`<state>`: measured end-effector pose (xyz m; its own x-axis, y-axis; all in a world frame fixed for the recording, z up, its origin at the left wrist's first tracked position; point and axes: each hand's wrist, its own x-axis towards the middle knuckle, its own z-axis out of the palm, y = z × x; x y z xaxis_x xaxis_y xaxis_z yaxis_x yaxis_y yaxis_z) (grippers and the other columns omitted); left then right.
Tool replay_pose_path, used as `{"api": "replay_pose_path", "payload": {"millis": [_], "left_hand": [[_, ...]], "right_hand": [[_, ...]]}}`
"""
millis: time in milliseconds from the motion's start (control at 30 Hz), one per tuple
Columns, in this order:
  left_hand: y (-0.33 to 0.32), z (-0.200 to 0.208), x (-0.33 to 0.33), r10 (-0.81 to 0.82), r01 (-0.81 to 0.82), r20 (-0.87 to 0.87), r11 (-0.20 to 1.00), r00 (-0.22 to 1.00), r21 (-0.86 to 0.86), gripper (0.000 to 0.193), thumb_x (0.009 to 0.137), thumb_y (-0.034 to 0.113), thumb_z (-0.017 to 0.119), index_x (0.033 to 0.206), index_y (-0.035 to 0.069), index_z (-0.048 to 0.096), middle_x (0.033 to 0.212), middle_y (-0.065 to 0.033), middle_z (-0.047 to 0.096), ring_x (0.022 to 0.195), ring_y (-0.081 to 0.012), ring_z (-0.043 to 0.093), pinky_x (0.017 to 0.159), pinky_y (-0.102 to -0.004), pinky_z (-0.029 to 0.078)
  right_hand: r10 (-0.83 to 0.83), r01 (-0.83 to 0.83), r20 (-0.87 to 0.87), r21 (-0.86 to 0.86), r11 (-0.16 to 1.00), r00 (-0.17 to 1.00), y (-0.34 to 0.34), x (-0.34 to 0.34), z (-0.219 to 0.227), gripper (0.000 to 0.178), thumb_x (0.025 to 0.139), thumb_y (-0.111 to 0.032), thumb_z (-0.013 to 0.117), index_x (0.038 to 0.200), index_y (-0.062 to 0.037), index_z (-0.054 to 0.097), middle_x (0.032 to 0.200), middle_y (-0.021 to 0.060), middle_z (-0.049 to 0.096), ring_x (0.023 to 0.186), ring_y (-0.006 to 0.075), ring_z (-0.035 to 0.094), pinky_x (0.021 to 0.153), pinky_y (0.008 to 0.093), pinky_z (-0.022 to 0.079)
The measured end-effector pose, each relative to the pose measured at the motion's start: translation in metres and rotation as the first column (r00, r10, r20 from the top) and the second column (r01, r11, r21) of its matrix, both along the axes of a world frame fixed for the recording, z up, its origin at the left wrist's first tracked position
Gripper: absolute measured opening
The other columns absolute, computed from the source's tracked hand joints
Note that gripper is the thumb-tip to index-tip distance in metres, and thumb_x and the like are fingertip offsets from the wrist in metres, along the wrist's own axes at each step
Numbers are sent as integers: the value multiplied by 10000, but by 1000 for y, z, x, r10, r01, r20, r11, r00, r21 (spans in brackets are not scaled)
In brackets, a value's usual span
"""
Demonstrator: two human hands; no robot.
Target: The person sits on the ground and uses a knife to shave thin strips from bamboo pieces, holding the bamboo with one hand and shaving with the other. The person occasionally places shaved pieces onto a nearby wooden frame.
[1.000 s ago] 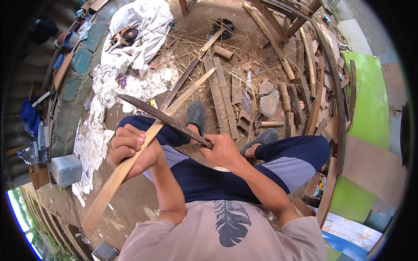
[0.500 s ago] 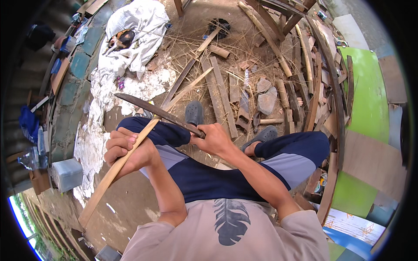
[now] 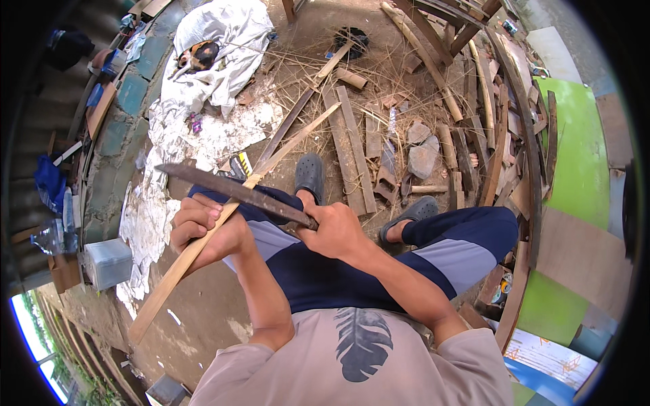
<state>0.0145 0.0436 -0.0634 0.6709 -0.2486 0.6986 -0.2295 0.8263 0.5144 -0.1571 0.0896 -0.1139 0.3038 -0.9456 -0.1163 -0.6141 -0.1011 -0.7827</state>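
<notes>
While the person sat with knees apart, the notes ran as follows, nearest first.

Torso: beige shirt with a dark feather print, dark blue shorts with grey panels.
Left hand [image 3: 203, 227]: clenched around a long bamboo strip [image 3: 203, 237], gripping it about mid-length, just above the left thigh.
Bamboo strip: slanted from lower left near the ground up toward the upper right, passing through the left fist and under the blade.
Right hand [image 3: 335, 233]: clenched on the handle of a long dark blade [image 3: 233, 189], between the knees.
Blade: rusty and dull, pointing up and left from the right fist; it crossed the strip just beside the left hand, seemingly touching it.
Feet: grey clogs [image 3: 310, 176], one by each knee, on bare earth.
Ground ahead: flat planks [image 3: 349, 145], split bamboo lengths, loose fibres and a grey stone [image 3: 423, 159].
Left side: white sheeting [image 3: 223, 27] spread out, with a small animal [image 3: 196, 57] lying on it.
Right side: curved poles beside a green board [image 3: 575, 155].
</notes>
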Motion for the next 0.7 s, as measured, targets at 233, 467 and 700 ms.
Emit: {"api": "replay_pose_path", "payload": {"millis": [233,467,700], "left_hand": [[2,-3,-1,-92,93,18,994,996,-57,714,921,711,133,591,105,314,465,-13,286,392,-111,278,366,-213,279],[-2,8,-13,47,-42,-105,998,993,44,749,880,768,92,541,124,268,458,-5,238,409,-118,243,376,-233,237],[1,6,-19,-17,19,-70,1000,997,16,746,866,785,99,543,132,259,458,2,226,412,-117,246,375,-219,234]], "right_hand": [[-72,72,73,3,997,995,-3,-18,-21,250,748,-262,691,742,-13,659,620,228,587,623,416,600,607,468,481],[-50,50,2,3,999,999,-24,-16,-39,295,754,-284,682,909,-36,645,645,207,631,674,396,644,651,467,529],[-144,142,-2,166,976,990,-30,-29,-58,332,744,-321,683,870,-14,701,680,247,637,691,424,643,675,486,517]]}}
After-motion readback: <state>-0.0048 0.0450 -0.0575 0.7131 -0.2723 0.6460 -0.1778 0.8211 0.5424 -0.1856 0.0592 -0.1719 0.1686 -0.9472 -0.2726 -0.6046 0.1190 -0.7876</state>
